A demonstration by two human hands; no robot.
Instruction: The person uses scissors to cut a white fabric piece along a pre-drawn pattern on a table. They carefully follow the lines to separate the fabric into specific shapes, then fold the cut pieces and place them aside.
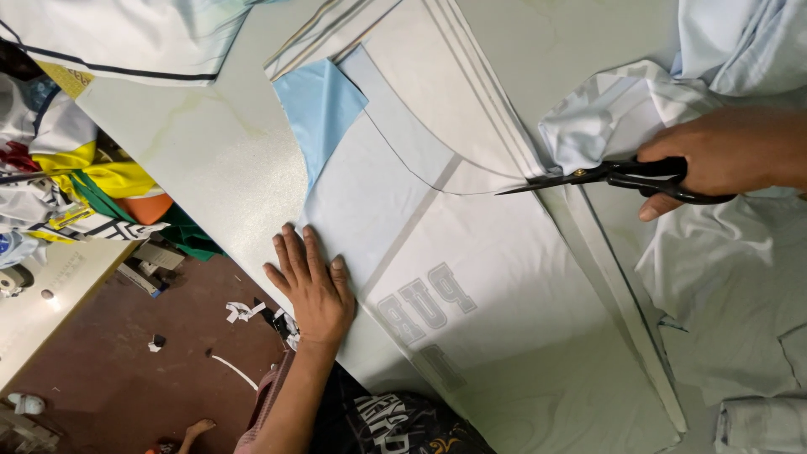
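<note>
A pale blue-grey printed fabric panel [504,286] lies flat on the light cutting table [210,160], with grey stripes, a curved cut line and grey lettering. My left hand [311,282] presses flat on the panel's left edge, fingers spread. My right hand [723,151] grips black scissors [588,176], whose blades point left and meet the fabric at the end of the curved line. A brighter blue fabric piece [319,105] shows under the panel near the top.
Loose pale fabric pieces [714,252] are piled on the table's right side. A white garment with dark trim [126,38] lies at the top left. Colourful fabric scraps [84,185] and bits of cloth litter the brown floor [126,370] to the left.
</note>
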